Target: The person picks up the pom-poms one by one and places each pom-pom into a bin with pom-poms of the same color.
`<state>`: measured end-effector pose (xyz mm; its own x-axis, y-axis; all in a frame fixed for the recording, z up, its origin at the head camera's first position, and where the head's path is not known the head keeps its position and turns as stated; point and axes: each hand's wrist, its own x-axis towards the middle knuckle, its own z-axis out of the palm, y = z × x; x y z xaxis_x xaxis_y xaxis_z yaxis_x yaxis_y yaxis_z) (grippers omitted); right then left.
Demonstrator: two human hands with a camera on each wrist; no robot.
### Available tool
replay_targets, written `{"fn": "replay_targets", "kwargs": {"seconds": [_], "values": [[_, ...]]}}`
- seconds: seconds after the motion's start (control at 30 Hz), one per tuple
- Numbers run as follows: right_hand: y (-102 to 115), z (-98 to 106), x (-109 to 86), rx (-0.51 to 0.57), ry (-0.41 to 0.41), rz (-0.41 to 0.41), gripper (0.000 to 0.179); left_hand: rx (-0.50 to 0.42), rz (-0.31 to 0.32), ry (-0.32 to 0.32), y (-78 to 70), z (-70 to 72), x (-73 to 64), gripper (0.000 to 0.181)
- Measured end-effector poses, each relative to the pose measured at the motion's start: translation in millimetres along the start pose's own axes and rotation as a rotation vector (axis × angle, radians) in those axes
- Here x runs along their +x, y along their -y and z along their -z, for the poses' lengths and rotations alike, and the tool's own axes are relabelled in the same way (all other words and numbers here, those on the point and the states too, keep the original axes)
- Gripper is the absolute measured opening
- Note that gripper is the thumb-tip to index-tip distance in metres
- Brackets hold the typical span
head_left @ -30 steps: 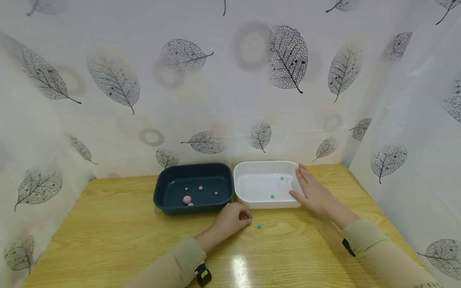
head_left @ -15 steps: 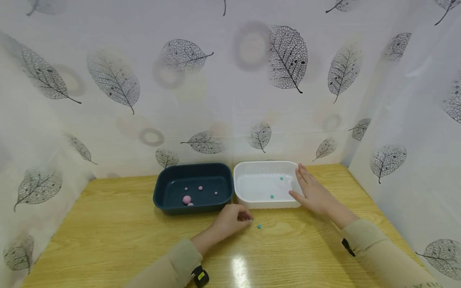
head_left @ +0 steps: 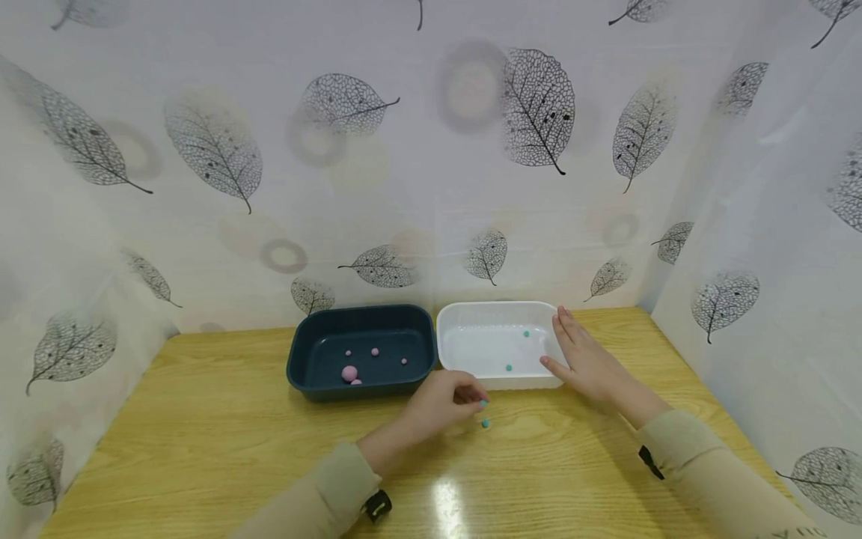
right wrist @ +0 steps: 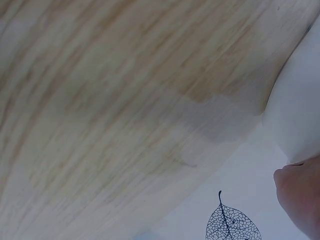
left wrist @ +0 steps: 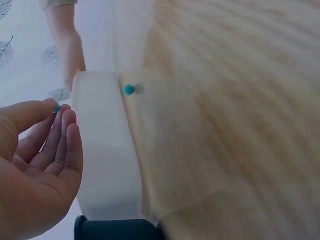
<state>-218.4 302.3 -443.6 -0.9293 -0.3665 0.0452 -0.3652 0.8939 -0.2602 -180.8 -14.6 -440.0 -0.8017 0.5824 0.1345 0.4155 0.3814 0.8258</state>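
Between thumb and fingertip my left hand [head_left: 441, 404] pinches a small teal ball [left wrist: 56, 108], raised just in front of the white tray [head_left: 498, 382]. A second teal ball [head_left: 485, 424] lies on the table below that hand. Two more teal balls, one near the front [head_left: 509, 367] and one farther back [head_left: 526, 334], lie inside the white tray. My right hand [head_left: 589, 363] rests against the tray's right end with its fingers straight. In the right wrist view only part of the right hand [right wrist: 300, 197] shows, beside the tray's white wall [right wrist: 295, 105].
A dark blue tray [head_left: 364, 390] stands directly left of the white one, holding several pink balls, the largest [head_left: 349, 373] near its front. Both sit on a wooden table [head_left: 202, 449]. Behind hangs a leaf-patterned curtain [head_left: 417, 187].
My left hand has lifted the pinched teal ball off the table and carried it slightly right and toward the white tray. The right hand has stayed put.
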Motion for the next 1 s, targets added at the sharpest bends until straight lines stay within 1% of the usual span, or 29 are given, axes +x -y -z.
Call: {"fn": "replay_targets", "kwargs": {"seconds": [0.17,0.3,0.47,0.6,0.8,1.0], "values": [[0,0,0.5,0.001,0.001,-0.001,0.091,0.001,0.001,-0.021,-7.6,8.6,10.0,0.008],[-1,-1,0.6,0.005,0.000,0.002,0.091,-0.020,0.006,-0.052,-6.6,14.4,20.6,0.010],[-2,-2,0.8,0.003,-0.003,0.002,0.091,-0.052,0.035,-0.105,1.0,18.7,33.9,0.011],[-1,-2,1.3,0.003,0.001,0.005,0.091,-0.043,0.054,-0.139,7.4,20.9,44.2,0.010],[-1,-2,1.5,0.001,-0.002,0.003,0.091,-0.028,0.069,-0.184,11.1,26.9,57.8,0.011],[-2,-2,1.2,0.008,-0.002,0.001,0.090,-0.022,0.107,-0.222,17.9,30.6,70.9,0.011]]}}
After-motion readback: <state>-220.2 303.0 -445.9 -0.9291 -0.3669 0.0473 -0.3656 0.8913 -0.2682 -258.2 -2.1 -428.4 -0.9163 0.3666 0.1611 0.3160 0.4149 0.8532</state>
